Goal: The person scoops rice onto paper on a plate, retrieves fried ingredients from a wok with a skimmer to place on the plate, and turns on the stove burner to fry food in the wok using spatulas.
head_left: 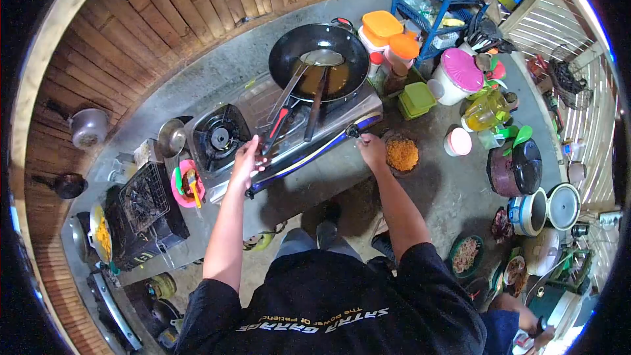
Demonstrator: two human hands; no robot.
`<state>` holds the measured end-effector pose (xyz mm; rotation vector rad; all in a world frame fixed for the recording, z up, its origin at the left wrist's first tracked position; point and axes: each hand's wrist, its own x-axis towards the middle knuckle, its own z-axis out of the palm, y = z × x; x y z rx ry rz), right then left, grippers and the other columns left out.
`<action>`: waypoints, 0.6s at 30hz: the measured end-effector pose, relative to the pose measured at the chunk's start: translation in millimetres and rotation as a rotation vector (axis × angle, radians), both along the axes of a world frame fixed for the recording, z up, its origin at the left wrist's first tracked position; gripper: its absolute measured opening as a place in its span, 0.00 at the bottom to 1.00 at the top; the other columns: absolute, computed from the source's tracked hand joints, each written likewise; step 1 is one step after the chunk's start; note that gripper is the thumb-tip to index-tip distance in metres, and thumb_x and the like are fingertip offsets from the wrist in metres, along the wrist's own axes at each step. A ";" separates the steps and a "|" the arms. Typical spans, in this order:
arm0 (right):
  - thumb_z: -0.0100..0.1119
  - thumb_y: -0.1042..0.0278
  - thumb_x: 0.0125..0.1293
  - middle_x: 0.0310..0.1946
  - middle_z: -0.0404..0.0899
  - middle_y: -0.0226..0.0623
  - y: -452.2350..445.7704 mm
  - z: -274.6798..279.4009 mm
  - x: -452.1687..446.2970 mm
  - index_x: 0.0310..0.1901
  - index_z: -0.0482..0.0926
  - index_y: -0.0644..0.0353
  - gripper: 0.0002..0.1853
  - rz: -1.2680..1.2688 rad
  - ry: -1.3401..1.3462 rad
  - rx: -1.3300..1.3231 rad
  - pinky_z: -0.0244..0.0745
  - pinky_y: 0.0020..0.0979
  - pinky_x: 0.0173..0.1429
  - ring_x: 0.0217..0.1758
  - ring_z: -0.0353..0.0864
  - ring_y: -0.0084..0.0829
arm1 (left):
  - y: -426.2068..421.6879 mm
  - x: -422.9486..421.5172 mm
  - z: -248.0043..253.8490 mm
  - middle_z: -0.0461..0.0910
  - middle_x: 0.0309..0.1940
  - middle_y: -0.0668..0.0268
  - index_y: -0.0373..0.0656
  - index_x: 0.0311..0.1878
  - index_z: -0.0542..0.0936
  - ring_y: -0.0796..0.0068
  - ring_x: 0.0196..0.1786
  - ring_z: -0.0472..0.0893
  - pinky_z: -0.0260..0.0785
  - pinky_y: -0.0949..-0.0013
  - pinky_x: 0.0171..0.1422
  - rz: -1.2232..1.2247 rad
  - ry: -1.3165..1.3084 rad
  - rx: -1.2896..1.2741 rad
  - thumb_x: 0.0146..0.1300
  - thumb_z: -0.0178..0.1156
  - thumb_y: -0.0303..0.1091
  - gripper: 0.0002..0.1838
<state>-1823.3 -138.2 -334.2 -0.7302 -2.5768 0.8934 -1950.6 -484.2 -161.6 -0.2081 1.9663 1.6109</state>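
Note:
A black wok [282,52] with brownish oil stands on the right burner of a two-burner gas stove [263,102]. A wire strainer [322,58] and a dark-handled utensil [316,108] rest in it, handles toward me. My left hand [246,161] is held palm up at the stove's front edge, right of the bare left burner [220,137], fingers apart and nothing in them. At the stove's right front, my right hand [373,151] has its fingers closed on the black knob [353,131]. Orange shredded food [401,155] lies in a bowl just right of that hand.
Orange-lidded tubs [382,24], a green box [417,100] and a pink-lidded bucket [462,70] stand right of the stove. A pink plate [187,184] and a grill rack [141,197] are at left. Another person's arm [516,312] shows at lower right.

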 end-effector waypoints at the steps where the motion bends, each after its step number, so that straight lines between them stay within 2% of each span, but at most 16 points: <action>1: 0.70 0.66 0.54 0.32 0.84 0.45 2.0 -8.5 -7.3 0.39 0.83 0.61 0.13 -0.002 0.080 -0.046 0.78 0.36 0.42 0.35 0.84 0.40 | 9.6 -2.1 4.1 0.78 0.44 0.65 0.41 0.55 0.76 0.77 0.33 0.77 0.69 0.73 0.31 0.016 0.012 -0.018 0.67 0.55 0.60 0.29; 2: 0.70 0.66 0.54 0.32 0.84 0.46 2.8 -17.1 -13.6 0.38 0.83 0.62 0.12 -0.004 0.160 -0.093 0.78 0.37 0.43 0.35 0.85 0.41 | 17.9 -3.4 7.7 0.78 0.39 0.67 0.42 0.51 0.78 0.80 0.30 0.76 0.68 0.75 0.29 0.033 0.025 -0.038 0.67 0.56 0.58 0.26; 3: 0.70 0.67 0.54 0.33 0.84 0.46 3.7 -6.9 -16.8 0.38 0.83 0.62 0.12 0.034 0.073 -0.073 0.79 0.36 0.43 0.37 0.85 0.41 | 23.0 -5.4 7.6 0.79 0.34 0.70 0.44 0.46 0.80 0.83 0.27 0.75 0.67 0.77 0.26 0.050 0.039 -0.059 0.67 0.57 0.56 0.23; 7: 0.70 0.67 0.55 0.35 0.85 0.47 2.9 -5.8 -25.5 0.40 0.84 0.63 0.12 0.015 0.136 -0.124 0.79 0.36 0.44 0.37 0.86 0.43 | 32.7 -15.0 -8.5 0.77 0.26 0.74 0.43 0.40 0.80 0.87 0.21 0.72 0.63 0.79 0.23 -0.045 0.114 -0.102 0.67 0.60 0.51 0.18; 11: 0.69 0.67 0.55 0.35 0.84 0.47 5.0 -6.1 -28.0 0.38 0.84 0.63 0.11 0.043 0.119 -0.077 0.79 0.39 0.44 0.39 0.85 0.46 | 41.0 -20.0 -19.8 0.76 0.25 0.73 0.43 0.37 0.79 0.86 0.18 0.69 0.60 0.78 0.22 -0.064 0.158 -0.111 0.69 0.59 0.48 0.16; 14: 0.68 0.68 0.55 0.35 0.83 0.48 4.6 -3.1 -27.6 0.39 0.83 0.63 0.11 0.080 0.086 -0.031 0.78 0.41 0.45 0.40 0.83 0.48 | 38.8 -22.4 -29.1 0.75 0.25 0.74 0.44 0.39 0.78 0.86 0.20 0.69 0.62 0.77 0.23 -0.089 0.149 -0.122 0.70 0.58 0.47 0.15; 18: 0.65 0.70 0.57 0.36 0.81 0.47 6.1 -0.3 -29.2 0.40 0.81 0.61 0.09 0.176 0.029 0.052 0.78 0.44 0.45 0.40 0.82 0.50 | 40.7 -19.7 -26.9 0.74 0.24 0.74 0.44 0.38 0.77 0.87 0.18 0.66 0.57 0.77 0.21 -0.051 0.132 -0.072 0.70 0.58 0.46 0.14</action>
